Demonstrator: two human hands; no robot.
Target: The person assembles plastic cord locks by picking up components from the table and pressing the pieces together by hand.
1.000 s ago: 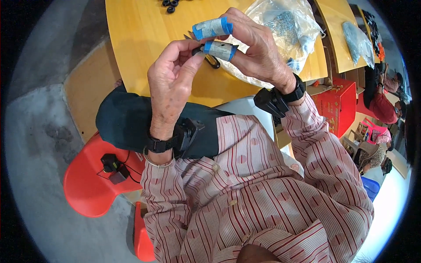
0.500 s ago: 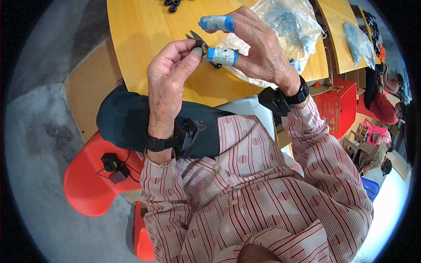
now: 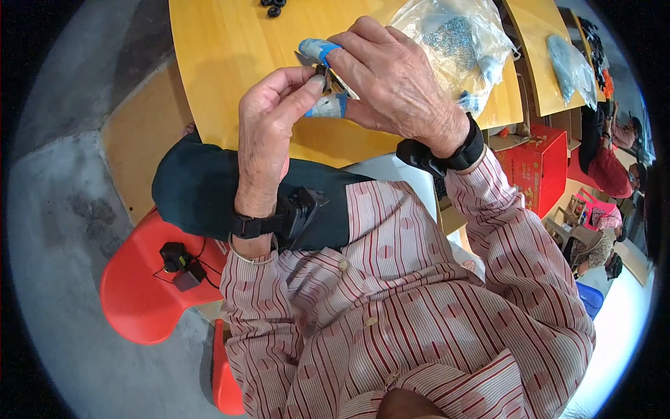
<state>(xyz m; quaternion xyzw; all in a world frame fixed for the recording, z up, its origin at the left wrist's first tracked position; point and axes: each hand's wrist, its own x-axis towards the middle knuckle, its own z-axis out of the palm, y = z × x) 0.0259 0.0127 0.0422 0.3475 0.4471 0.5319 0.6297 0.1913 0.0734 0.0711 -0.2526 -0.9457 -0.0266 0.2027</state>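
Note:
My left hand pinches a small dark ring-like part between thumb and index finger, above the table. Its exact kind is too small to make out. My right hand is just to the right, its thumb and index finger wrapped in blue and pale tape. Those two taped fingers are apart, one above and one below the part; whether they touch it is unclear. Behind the hands, scissors are mostly hidden.
The yellow wooden table bears several black rings at its far side and a clear plastic bag of small bluish pieces. A red chair holding a black device stands left; a red box is right. Other people sit far right.
My right hand has moved left and closer to my left hand, its taped fingers now around the part. My left hand keeps its pinch with hardly any movement.

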